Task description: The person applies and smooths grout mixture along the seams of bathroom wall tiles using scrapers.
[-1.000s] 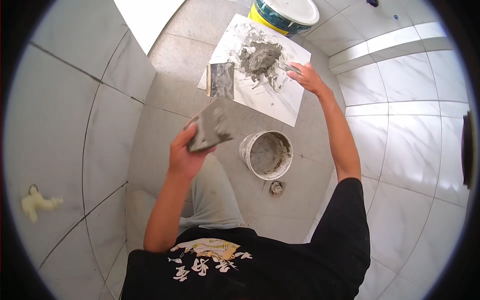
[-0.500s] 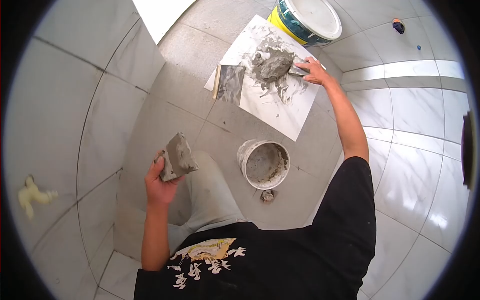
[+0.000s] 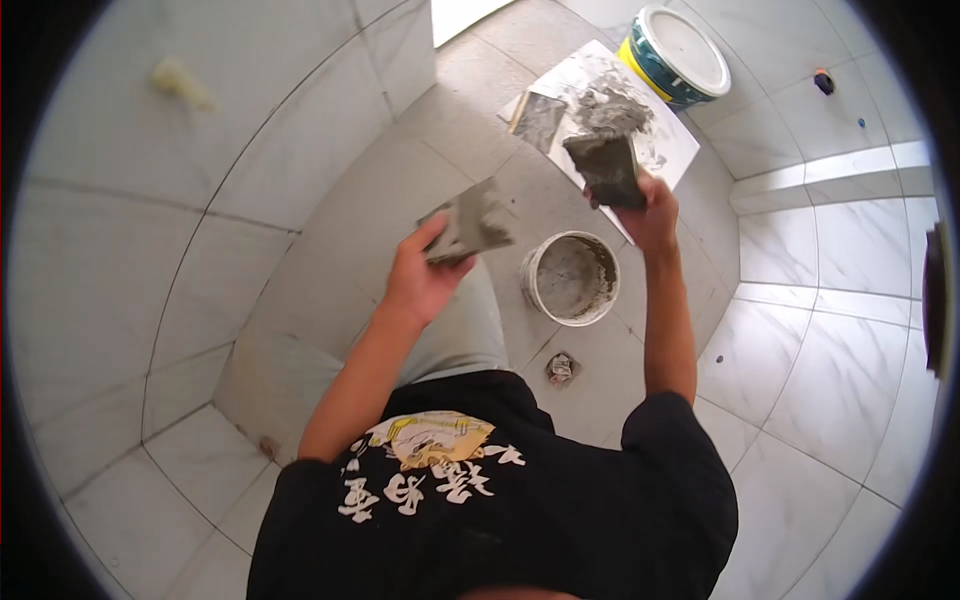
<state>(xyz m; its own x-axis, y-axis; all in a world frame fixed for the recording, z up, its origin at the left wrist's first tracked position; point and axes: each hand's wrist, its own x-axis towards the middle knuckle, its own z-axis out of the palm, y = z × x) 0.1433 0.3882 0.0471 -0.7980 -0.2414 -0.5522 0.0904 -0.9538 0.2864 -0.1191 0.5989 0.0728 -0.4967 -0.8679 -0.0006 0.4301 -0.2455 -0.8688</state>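
Observation:
My left hand [image 3: 408, 285] grips a flat grey plate [image 3: 472, 222] by its near edge, its face smeared with mortar. To the right, my right hand [image 3: 655, 215] is closed on a flat scraper [image 3: 606, 170] covered with dark wet mortar; its handle is hidden in my fingers. The scraper is lifted over the near part of a white marbled board [image 3: 678, 145]. A spread heap of mortar [image 3: 612, 108] lies on that board, partly behind the scraper. Below and between my hands stands a small bucket [image 3: 530, 285] with mortar crusted on its inner wall.
A large lidded bucket [image 3: 690, 50] stands behind the board. Another mortar-smeared flat piece [image 3: 540, 120] lies at the board's left edge. A small crumpled lump [image 3: 562, 369] sits on the floor nearer me. Tiled walls [image 3: 290, 150] close in on both sides.
My right hand has come off the mortar heap toward me, raising the scraper loaded with mortar. My left hand has moved right and forward with its plate. The camera view has shifted.

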